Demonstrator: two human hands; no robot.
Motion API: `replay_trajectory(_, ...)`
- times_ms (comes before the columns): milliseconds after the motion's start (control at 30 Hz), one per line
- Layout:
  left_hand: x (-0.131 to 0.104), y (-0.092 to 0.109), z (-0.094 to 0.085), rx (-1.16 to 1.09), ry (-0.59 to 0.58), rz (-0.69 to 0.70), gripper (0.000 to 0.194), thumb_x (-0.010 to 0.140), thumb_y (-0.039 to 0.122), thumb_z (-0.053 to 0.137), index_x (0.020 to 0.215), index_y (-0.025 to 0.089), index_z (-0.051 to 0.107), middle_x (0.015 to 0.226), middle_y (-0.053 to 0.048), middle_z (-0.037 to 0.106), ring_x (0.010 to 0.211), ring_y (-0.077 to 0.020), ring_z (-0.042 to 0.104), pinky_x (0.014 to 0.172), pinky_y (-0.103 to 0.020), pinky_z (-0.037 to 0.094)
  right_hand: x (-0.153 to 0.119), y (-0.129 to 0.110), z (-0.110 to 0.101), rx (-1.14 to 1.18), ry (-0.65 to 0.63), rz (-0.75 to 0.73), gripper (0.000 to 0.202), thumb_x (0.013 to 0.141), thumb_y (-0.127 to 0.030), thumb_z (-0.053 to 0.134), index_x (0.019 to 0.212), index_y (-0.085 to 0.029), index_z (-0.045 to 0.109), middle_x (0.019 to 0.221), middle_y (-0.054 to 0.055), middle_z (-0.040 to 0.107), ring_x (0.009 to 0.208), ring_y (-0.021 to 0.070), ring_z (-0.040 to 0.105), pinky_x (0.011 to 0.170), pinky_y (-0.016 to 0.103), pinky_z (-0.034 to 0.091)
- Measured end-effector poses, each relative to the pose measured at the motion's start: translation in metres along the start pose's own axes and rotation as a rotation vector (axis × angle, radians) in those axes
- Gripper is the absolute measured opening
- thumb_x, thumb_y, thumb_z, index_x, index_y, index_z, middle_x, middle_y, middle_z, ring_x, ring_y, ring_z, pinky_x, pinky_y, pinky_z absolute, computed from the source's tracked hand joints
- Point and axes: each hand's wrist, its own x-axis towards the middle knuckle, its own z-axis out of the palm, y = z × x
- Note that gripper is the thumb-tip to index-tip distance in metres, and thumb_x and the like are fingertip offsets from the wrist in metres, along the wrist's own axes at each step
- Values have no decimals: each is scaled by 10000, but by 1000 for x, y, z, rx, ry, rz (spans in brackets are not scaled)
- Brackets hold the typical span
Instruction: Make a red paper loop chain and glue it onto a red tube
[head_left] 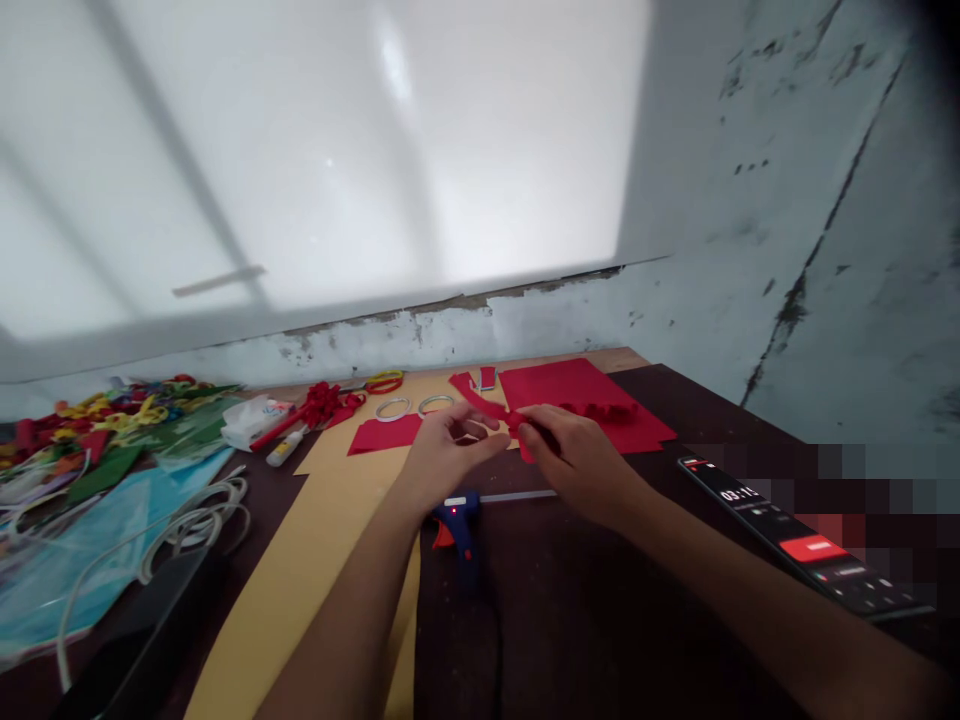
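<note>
Slanting away leftward, the red strip [486, 406] has its near end in the closed pinch of your nearer right hand [570, 452], while your left hand [446, 447] curls loosely beside it, any hold unclear.

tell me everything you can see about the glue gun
The glue gun has a dark blue, plastic-looking body with an orange-red trigger, a pale label and a lit red light. It lies on the dark table, handle toward the wearer, with a pale glue stick sticking out to the right. A dark cord runs toward the wearer. Its nozzle is hidden behind the left forearm. Neither hand appears to hold it.
</note>
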Motion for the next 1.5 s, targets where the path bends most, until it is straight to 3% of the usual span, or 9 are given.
replay_trajectory(133, -4, 5, -38, 56, 22, -202, 361, 762, 358, 707, 1064, 167, 652, 1010, -74, 677, 849, -166, 629, 722, -279, 488, -2, -6, 2, -97, -13, 153, 163, 907, -333, 542, 824, -193, 534, 734, 24, 608, 655, 166, 543, 609, 283, 358)
replay_trajectory(267, -36, 8, -80, 569, 136, -250, 361, 824, 451, 571, 1005, 148, 652, 984, -101, 691, 860, -221, 632, 748, -339, 479, -7, -23, 15, -165, -217, 251, 171, 841, -333, 595, 790, -198, 503, 704, 42, 619, 626, 171, 559, 561, 275, 341)
replay_trajectory(367, -73, 1, -96, 958, 229, -479, 350, 838, 479, 500, 860, 163, 647, 887, -114, 702, 817, -269, 641, 737, -378, 451, -8, -39, 32, -240, -341, 281, 198, 816, -355, 610, 888, -176, 564, 815, 112, 678, 736, 238, 642, 608, 300, 393)
replay_trajectory(533, -122, -20, -77, 998, 196, -571, 445, 851, 542, 460, 962, 149, 636, 971, -153, 698, 894, -300, 650, 742, -376, 453, -3, -58, 60, -248, -584, 392, 518, 697, -534, 697, 1018, -139, 600, 1011, 215, 696, 913, 387, 680, 668, 389, 481)
replay_trajectory(800, -149, -46, -44, 1153, 307, -342, 401, 879, 484, 482, 1052, 160, 642, 1064, -154, 660, 1051, -325, 609, 912, -437, 453, -1, -57, 76, -226, -631, 372, 705, 581, -350, 782, 1184, -79, 540, 1105, 246, 674, 1012, 407, 661, 749, 403, 506)
replay_trajectory(967, -158, -60, -41, 1163, 393, -215, 397, 920, 464, 469, 1137, 153, 585, 1207, -164, 620, 1135, -320, 589, 979, -445, 454, 4, -55, 75, -156, -569, 427, 626, 551, -355, 785, 1089, -126, 563, 1034, 182, 689, 926, 347, 672, 674, 348, 482)
replay_trajectory(1133, -161, -65, -40, 1125, 376, -175, 414, 939, 477, 453, 1165, 146, 556, 1216, -161, 620, 1170, -312, 581, 1004, -450, 458, 7, -49, 73, -138, -512, 424, 507, 540, -370, 788, 954, -173, 572, 928, 119, 689, 828, 289, 658, 602, 303, 434)
replay_trajectory(1333, -162, -68, -41, 1085, 408, -182, 413, 932, 459, 461, 1193, 157, 567, 1276, -161, 606, 1200, -317, 573, 1032, -480, 446, 30, -36, 40, -106, -150, 350, 307, 706, -341, 674, 931, -190, 531, 791, 59, 655, 702, 202, 610, 597, 285, 405)
replay_trajectory(1500, -158, -71, -44, 950, 346, -164, 370, 919, 421, 483, 1166, 170, 601, 1301, -139, 607, 1202, -292, 583, 1038, -463, 456, 39, -36, 20, -191, -132, 363, 361, 681, -340, 709, 951, -178, 533, 784, 76, 650, 737, 233, 621, 601, 296, 402)
